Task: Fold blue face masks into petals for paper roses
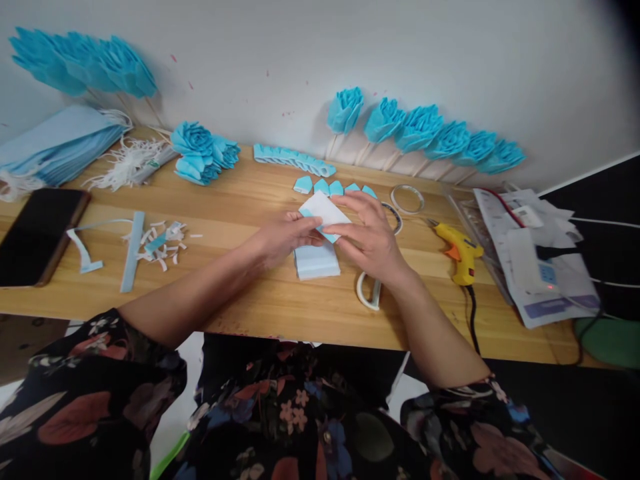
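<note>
Both my hands meet over a small piece of white and light-blue mask fabric (325,210) at the middle of the wooden table (260,307). My left hand (280,239) pinches its left edge with thumb and fingers. My right hand (367,233) presses and pinches its right side. Just beneath lies a stack of cut blue fabric pieces (316,261). A row of small folded blue petals (333,187) sits just beyond the hands.
White-handled scissors (369,293) lie under my right wrist. A yellow glue gun (461,252) and rolls of tape (407,198) are to the right, papers (535,267) further right. A phone (37,233), fabric scraps (157,241), blue face masks (55,147) and blue fabric roses (425,127) stand along the left and wall.
</note>
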Motion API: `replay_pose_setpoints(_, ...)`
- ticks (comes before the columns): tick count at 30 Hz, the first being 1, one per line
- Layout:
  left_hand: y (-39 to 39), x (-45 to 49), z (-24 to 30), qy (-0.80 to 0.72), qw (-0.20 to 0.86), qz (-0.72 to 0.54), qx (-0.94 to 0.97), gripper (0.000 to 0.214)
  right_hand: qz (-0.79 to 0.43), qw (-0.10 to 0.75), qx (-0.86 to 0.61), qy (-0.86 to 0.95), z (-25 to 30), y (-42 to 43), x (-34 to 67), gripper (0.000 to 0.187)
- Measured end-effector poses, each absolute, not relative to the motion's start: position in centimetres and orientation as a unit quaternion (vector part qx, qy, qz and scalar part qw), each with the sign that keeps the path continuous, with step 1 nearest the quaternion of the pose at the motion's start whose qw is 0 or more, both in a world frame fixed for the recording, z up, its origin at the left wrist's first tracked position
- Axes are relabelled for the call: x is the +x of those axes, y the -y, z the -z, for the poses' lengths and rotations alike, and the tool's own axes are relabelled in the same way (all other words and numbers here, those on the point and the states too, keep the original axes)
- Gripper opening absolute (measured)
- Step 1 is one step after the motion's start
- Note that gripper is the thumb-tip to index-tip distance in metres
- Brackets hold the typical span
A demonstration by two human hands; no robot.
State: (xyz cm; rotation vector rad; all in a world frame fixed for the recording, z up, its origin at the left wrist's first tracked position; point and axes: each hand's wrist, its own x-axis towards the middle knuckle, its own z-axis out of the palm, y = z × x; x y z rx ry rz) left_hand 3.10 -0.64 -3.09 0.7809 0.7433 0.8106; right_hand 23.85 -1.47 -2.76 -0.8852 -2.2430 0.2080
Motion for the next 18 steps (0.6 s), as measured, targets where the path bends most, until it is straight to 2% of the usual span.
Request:
replay_pose_setpoints(5,0.57,3.09,3.36,-0.336,0.782,-0.375,0.368,0.016,-0.080,0.356,-0.362,0.858,2.94,1.49,23.78,0.020)
replay_pose_setpoints(11,0.54,3.02,3.58,-0.326,0.779,-0.370,0.387,0.022,-0.083,0.367,-0.359,0.854,2.87,1.53,23.70,0.016)
replay_pose_setpoints(18,0.85,3.02,3.64,-0.368,0.727,-0.378,0.439,0.020,-0.150,0.412,-0.399,0.805,2.81,2.01,22.90,0.006)
